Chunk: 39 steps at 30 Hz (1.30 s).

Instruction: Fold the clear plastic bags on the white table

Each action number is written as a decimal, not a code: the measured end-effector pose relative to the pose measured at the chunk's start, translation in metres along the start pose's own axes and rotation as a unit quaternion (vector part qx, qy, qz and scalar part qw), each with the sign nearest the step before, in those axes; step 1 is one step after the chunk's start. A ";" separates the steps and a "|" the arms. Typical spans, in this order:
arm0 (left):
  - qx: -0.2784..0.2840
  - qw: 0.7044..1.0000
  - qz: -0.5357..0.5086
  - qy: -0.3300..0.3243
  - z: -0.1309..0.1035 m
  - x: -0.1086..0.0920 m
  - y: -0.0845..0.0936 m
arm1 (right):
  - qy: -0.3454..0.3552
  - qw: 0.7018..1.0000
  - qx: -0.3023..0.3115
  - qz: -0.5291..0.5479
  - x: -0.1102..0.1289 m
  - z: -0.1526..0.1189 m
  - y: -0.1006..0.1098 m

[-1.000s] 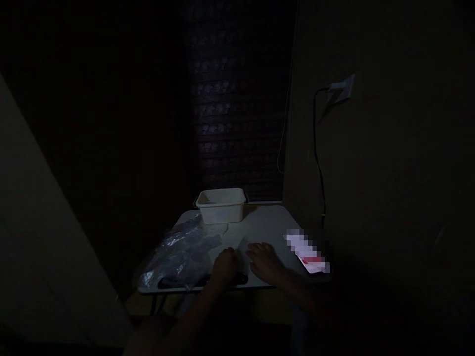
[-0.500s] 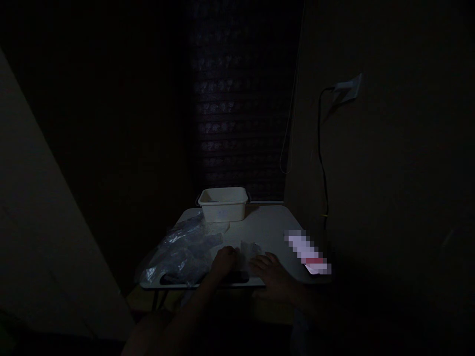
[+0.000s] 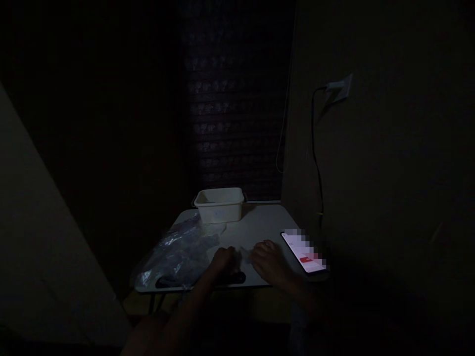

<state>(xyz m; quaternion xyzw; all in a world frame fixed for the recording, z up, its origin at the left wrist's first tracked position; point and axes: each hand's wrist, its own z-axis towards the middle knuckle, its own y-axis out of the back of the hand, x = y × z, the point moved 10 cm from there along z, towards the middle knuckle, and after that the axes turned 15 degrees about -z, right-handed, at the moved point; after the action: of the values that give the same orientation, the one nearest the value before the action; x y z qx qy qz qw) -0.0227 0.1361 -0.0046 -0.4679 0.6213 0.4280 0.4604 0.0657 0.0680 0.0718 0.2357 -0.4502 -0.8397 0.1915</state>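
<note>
In the dim head view, a small piece of clear plastic, like a bag (image 3: 245, 255), lies between my hands over the near part of the white table. My left hand (image 3: 222, 260) is closed at its left side, fingertips bent down and partly hidden. At the right edge of that plastic is my right hand (image 3: 267, 262), its fingers drawn together and curled over it. A large heap of crumpled clear plastic (image 3: 178, 252) spreads to the left of my left hand. Some pale flat material (image 3: 212, 253) shows just beside that hand.
A white rectangular tub (image 3: 219, 213) with side handles stands at the table's back. Towards the right edge lies a lit phone (image 3: 302, 252). A black cord (image 3: 315, 153) hangs from the wall socket (image 3: 341, 88). The white folding table (image 3: 260, 222) has dark handle slots in front.
My right hand has gone from spread fingers to fingers drawn together, slightly higher on the table. The small plastic between my hands looks narrower and more bunched. The view has shifted slightly.
</note>
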 end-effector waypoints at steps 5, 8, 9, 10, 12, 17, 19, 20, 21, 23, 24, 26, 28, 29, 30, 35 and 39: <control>0.180 0.922 -0.286 0.189 -0.017 0.020 -0.053 | -0.018 0.999 -0.046 0.023 -0.005 0.021 0.018; 0.185 0.886 -0.406 0.127 -0.012 0.000 -0.054 | 0.031 0.998 -0.035 0.034 0.013 0.021 0.019; 0.187 0.879 -0.425 0.112 -0.011 -0.005 -0.053 | 0.041 0.998 -0.032 0.035 0.018 0.019 0.020; 0.190 0.874 -0.435 0.104 -0.010 -0.008 -0.052 | 0.047 0.998 -0.029 0.037 0.021 0.017 0.021; 0.187 0.875 -0.437 0.095 -0.008 -0.012 -0.049 | 0.049 0.997 -0.027 0.048 0.022 0.014 0.024; 0.169 0.896 -0.408 0.049 -0.006 -0.019 -0.043 | -0.116 0.977 -0.060 0.168 -0.023 0.017 0.019; 0.186 0.896 -0.401 0.037 -0.008 -0.022 -0.048 | -0.253 0.926 -0.071 0.271 -0.056 0.011 0.002; 0.189 0.896 -0.400 0.027 -0.008 -0.024 -0.049 | -0.311 0.888 -0.046 0.335 -0.067 0.007 -0.014; 0.189 0.897 -0.399 0.016 -0.008 -0.025 -0.049 | -0.341 0.847 0.006 0.408 -0.069 0.005 -0.034; 0.175 0.903 -0.393 -0.005 -0.007 -0.027 -0.047 | -0.348 0.760 0.110 0.538 -0.057 0.002 -0.065; 0.167 0.906 -0.390 -0.012 -0.006 -0.027 -0.046 | -0.345 0.722 0.144 0.583 -0.050 0.000 -0.073; 0.155 0.911 -0.383 -0.017 -0.005 -0.026 -0.046 | -0.346 0.672 0.162 0.634 -0.045 -0.004 -0.079; 0.147 0.915 -0.376 -0.018 -0.004 -0.026 -0.046 | -0.352 0.657 0.146 0.650 -0.048 -0.004 -0.080; 0.145 0.917 -0.372 -0.018 -0.004 -0.026 -0.046 | -0.353 0.655 0.138 0.653 -0.050 -0.004 -0.080; 0.142 0.918 -0.369 -0.020 -0.004 -0.026 -0.045 | -0.355 0.654 0.129 0.655 -0.053 -0.004 -0.080; 0.111 0.926 -0.357 -0.047 0.000 -0.025 -0.036 | -0.375 0.636 0.118 0.665 -0.060 -0.004 -0.080; 0.076 0.931 -0.354 -0.055 0.004 -0.020 -0.029 | -0.355 0.654 0.124 0.656 -0.053 -0.001 -0.077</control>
<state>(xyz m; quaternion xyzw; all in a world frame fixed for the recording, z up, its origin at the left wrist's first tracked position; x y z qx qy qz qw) 0.0096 0.1381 0.0115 -0.5969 0.4198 0.2142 0.6492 0.1009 0.1354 0.0183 -0.4152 -0.6214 -0.4514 0.4875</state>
